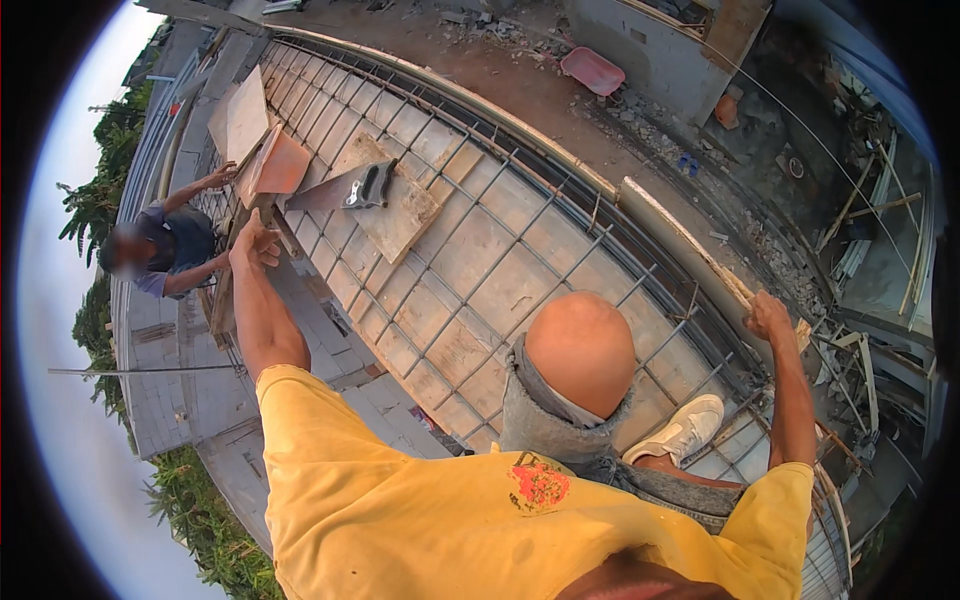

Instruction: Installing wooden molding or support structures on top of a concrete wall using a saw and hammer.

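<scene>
My left hand (257,243) reaches up beside a short timber (285,235), index finger stretched and the others loosely bent apart; I see nothing clearly held. Just right of it, a handsaw (365,187) with a dark handle lies on a worn board (400,225) atop the rebar grid (520,240). An orange-faced panel (280,165) and a pale board (245,115) are above my left hand. My right hand (768,318) is closed on the top edge of a long formwork board (700,250). My bent knee (578,355) and shoe (690,425) are on the grid.
A co-worker (170,245) in dark clothing stands on the left, hands reaching toward the boards. Low block surfaces (170,400) lie below left. On the right is a drop to dirt ground with rubble, a red tub (592,70), loose timbers (850,210) and a concrete wall (650,60).
</scene>
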A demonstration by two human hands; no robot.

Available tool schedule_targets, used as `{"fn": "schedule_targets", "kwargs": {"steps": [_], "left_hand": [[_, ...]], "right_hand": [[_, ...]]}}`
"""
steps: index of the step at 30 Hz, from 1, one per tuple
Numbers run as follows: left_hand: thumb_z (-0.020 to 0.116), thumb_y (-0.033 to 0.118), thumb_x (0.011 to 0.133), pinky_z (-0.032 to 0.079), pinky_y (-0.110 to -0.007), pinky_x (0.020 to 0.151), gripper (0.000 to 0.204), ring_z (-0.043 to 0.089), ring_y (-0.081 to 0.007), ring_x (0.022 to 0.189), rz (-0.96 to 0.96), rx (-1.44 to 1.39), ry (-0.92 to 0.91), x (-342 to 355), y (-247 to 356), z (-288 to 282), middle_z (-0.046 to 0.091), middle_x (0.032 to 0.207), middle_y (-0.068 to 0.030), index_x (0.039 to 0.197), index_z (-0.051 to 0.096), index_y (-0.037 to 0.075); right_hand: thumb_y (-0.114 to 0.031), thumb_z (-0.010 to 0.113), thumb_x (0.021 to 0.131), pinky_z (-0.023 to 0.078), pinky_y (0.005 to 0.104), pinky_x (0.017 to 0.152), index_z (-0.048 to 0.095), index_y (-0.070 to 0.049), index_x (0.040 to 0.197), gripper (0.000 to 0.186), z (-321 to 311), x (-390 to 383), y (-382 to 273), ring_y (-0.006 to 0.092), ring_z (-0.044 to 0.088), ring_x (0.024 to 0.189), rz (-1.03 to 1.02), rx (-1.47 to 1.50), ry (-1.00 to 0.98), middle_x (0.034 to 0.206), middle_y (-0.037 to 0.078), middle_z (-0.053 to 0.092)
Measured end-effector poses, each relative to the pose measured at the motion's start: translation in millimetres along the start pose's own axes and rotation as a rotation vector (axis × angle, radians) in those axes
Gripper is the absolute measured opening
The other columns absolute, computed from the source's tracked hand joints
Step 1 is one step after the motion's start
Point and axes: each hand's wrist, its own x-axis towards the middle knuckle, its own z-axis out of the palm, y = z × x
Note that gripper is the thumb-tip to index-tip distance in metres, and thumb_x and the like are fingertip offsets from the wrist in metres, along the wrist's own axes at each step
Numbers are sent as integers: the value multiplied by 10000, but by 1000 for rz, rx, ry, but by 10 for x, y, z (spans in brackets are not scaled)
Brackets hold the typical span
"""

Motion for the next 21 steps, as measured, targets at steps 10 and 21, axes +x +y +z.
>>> {"fn": "schedule_targets", "kwargs": {"steps": [10,21], "left_hand": [[585,184,931,524,-581,676,762,680,-345,712,124,79,127,-173,170,62,663,870,-202,1475,52,162],[583,143,917,508,-602,691,648,667,-350,684,99,68,192,-509,399,107,658,862,-190,1422,178,175]], "right_hand": [[-220,720,716,477,442,868,607,21,927,340,-212,-117,-165,378,595,1008,55,23,-16,1003,207,614],[-221,713,708,481,438,865,614,11,909,322,-54,-19,-23,373,601,996,44,11,-7,992,204,613]]}}
